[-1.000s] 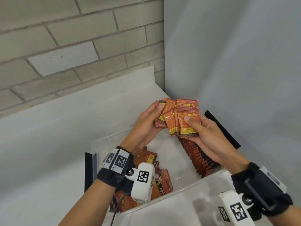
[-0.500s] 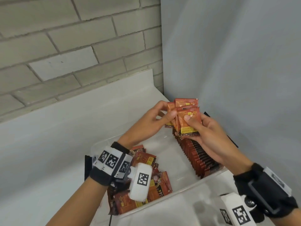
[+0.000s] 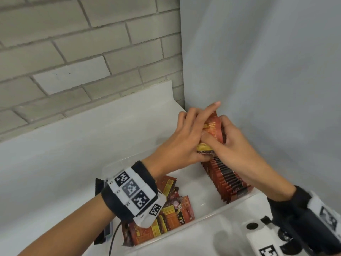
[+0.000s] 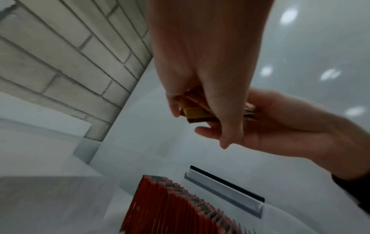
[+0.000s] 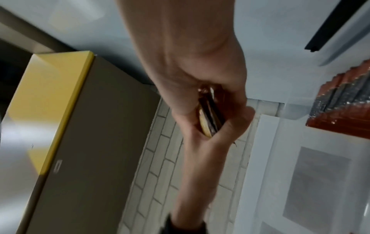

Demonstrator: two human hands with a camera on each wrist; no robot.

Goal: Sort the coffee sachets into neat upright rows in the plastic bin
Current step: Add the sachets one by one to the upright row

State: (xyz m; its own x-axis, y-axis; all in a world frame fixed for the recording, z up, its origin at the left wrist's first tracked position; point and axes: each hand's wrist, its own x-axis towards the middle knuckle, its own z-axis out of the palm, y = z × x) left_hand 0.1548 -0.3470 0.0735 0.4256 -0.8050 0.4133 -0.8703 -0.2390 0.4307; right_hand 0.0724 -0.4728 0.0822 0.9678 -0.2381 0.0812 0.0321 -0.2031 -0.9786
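The coffee sachets [image 3: 212, 133] are held as a small squared bundle between both hands, above the far end of the upright row [image 3: 228, 180] that stands along the right wall of the plastic bin [image 3: 238, 202]. The left hand [image 3: 186, 137] is wrapped round the bundle from the left with one finger stretched over its top; the right hand [image 3: 232, 139] is curled round it from the right, so each grip is closed on the bundle. In the left wrist view the bundle's lower edges [image 4: 198, 114] are seen pinched and roughly level. A loose heap of sachets [image 3: 171, 213] lies at the near left of the bin, partly hidden by the left wrist, so much sorting is judged to remain.

Several risks are judged from here. If either grip is loosened before the bundle is seated, the slick packets may fan out or slip into the bin's open middle. If the bundle is pushed down at a tilt, the standing row may be knocked over, since nothing is seen bracing its free side. Uneven edges could leave packets standing proud of the row. The bin rests on the counter [image 3: 55, 145] and may be nudged by a hard push.
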